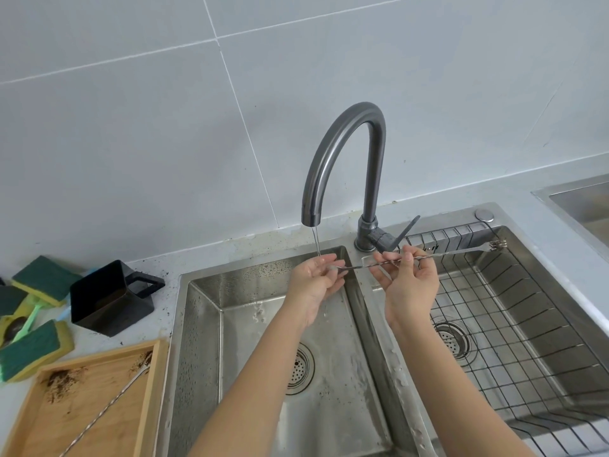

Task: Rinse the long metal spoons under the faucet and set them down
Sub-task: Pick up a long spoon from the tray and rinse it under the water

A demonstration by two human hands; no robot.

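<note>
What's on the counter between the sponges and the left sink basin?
In the head view, a black square cup with a handle stands on the counter between the sponges and the left basin; the wooden tray lies nearer.

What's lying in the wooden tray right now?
In the wooden tray, one long metal spoon lies diagonally, with patches of dark brown crumbs near the far corners. Its lower end runs out of frame, so the bowl or tip there cannot be seen.
</note>
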